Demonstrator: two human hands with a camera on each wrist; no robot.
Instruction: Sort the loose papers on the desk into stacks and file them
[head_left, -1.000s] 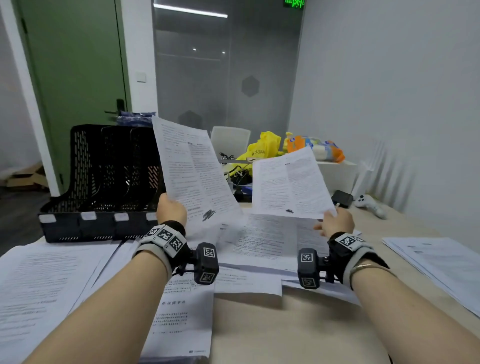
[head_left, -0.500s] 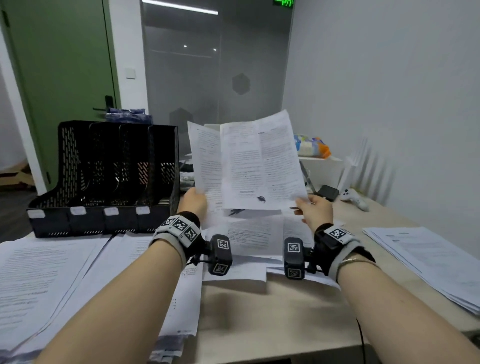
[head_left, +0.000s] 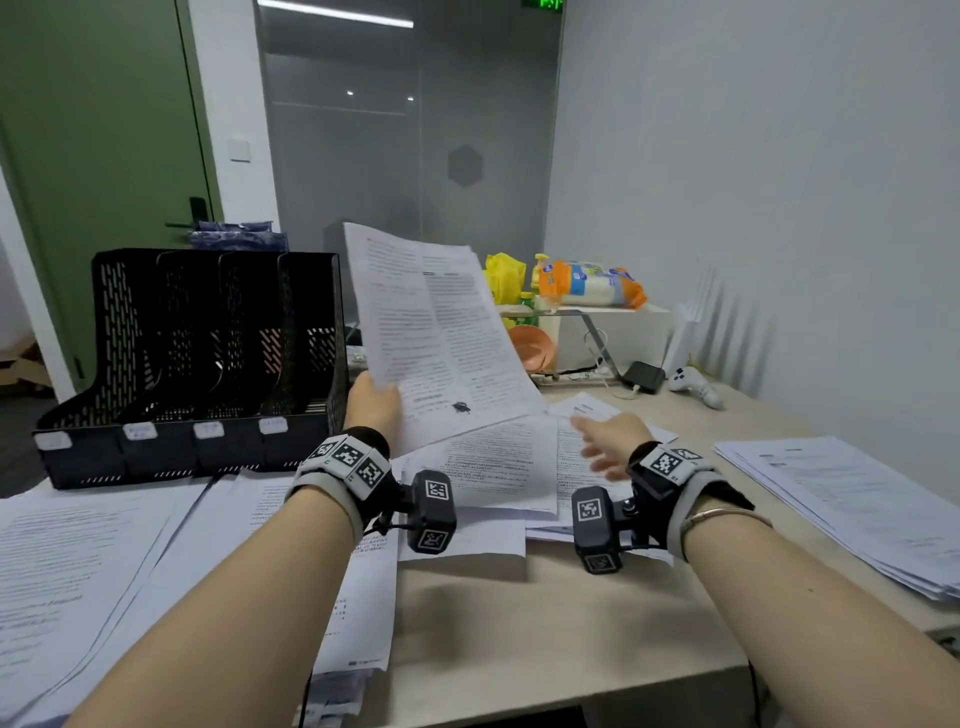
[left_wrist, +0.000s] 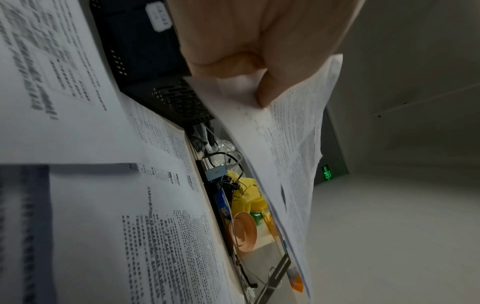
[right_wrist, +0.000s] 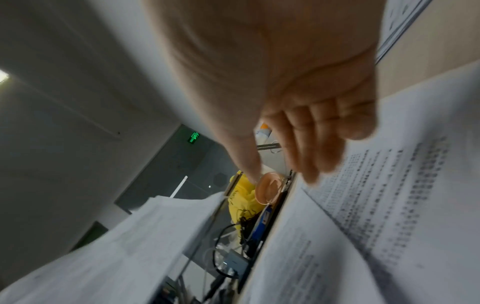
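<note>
Held sheets (head_left: 441, 332) raised above the desk (head_left: 545, 623), pinched at their lower edge by the left hand (head_left: 371, 405).
Print too blurred to read. Right hand (head_left: 613, 441), fingers extended and empty, hovers over loose papers (head_left: 498, 462) at 3 o'clock; black file rack (head_left: 208, 353) at 9 o'clock.

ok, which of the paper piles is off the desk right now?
The sheets held up in the left hand, beside the black file rack. All other piles lie flat on the desk.

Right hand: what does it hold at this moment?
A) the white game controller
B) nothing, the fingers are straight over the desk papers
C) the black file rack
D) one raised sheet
B: the right hand reaches open-fingered over the desk papers, gripping nothing.
</note>
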